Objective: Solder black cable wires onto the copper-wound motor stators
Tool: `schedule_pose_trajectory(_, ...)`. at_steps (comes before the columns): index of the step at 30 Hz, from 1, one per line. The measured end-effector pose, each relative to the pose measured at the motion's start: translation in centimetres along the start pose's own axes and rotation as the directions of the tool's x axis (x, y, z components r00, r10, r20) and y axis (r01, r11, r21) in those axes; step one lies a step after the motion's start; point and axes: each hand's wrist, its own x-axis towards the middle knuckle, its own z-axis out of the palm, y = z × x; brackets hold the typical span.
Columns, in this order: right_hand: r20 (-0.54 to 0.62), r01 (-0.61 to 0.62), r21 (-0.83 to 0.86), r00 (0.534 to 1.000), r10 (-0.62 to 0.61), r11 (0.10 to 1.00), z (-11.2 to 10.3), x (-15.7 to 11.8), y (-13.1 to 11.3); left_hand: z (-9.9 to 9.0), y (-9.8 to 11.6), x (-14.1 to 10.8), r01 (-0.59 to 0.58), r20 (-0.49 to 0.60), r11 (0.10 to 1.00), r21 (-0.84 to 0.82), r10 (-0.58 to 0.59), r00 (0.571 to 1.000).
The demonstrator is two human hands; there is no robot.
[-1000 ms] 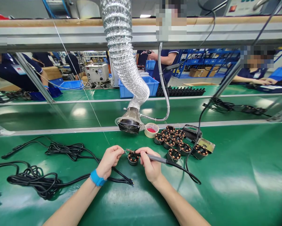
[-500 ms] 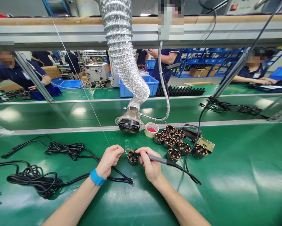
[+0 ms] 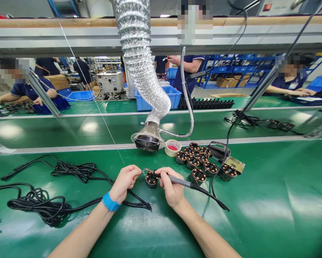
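Note:
My right hand (image 3: 173, 190) is closed round the grey handle of a soldering iron (image 3: 180, 181). Its tip points left, close to the fingertips of my left hand (image 3: 126, 183), which wears a blue wristband. Those fingers pinch a thin wire (image 3: 143, 172) whose end is too small to make out clearly. Just below the iron's tip, between both hands, a motor stator (image 3: 152, 183) with copper windings stands on the green bench. Black cable ends (image 3: 139, 205) with bare tips lie below my left hand. Whether iron and wire touch, I cannot tell.
Several stators (image 3: 193, 162) cluster to the right, beside a roll of tape (image 3: 173, 148) and an iron stand (image 3: 217, 152). Coiled black cables (image 3: 39, 204) lie left. A fume hose (image 3: 150, 132) with a fan hangs ahead. Co-workers sit and stand beyond the rails.
The iron's tip has shifted very slightly up at my left fingertips; both hands hold nearly the same place. At the far left, a co-worker has moved to a different posture.

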Motion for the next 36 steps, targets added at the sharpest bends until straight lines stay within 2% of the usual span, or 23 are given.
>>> schedule_pose_trajectory(12, -0.002, -0.002, -0.041, 1.0, 0.002, 0.999, 0.0, 0.1, -0.2, 0.1, 0.2, -0.1, -0.001, 0.005, 1.0, -0.021, 0.001, 1.0)
schedule_pose_trajectory(21, 0.053, 0.07, -0.078, 0.996, -0.066, 0.994, 0.5, 0.6, -0.3, 0.2, 0.2, -0.2, -0.014, -0.001, 1.0, 0.009, 0.014, 1.0)
schedule_pose_trajectory(25, 0.115, 0.176, -0.107, 0.98, -0.164, 0.978, 1.2, 1.5, -0.1, 0.1, 0.2, -0.4, -0.049, 0.009, 0.996, 0.081, 0.048, 0.999)
schedule_pose_trajectory(30, 0.229, 0.285, -0.167, 0.943, -0.244, 0.944, 2.3, 1.6, 0.8, 0.1, 0.5, -0.9, -0.183, 0.043, 0.95, 0.254, 0.178, 0.983)
schedule_pose_trajectory(33, 0.283, 0.293, -0.217, 0.932, -0.227, 0.931, 2.5, 1.3, 1.4, 0.2, 0.7, -1.0, -0.259, 0.074, 0.908, 0.329, 0.249, 0.966)
schedule_pose_trajectory(36, 0.296, 0.268, -0.255, 0.936, -0.189, 0.929, 2.4, 1.1, 1.5, 0.0, 0.6, -0.8, -0.258, 0.102, 0.891, 0.374, 0.237, 0.966)
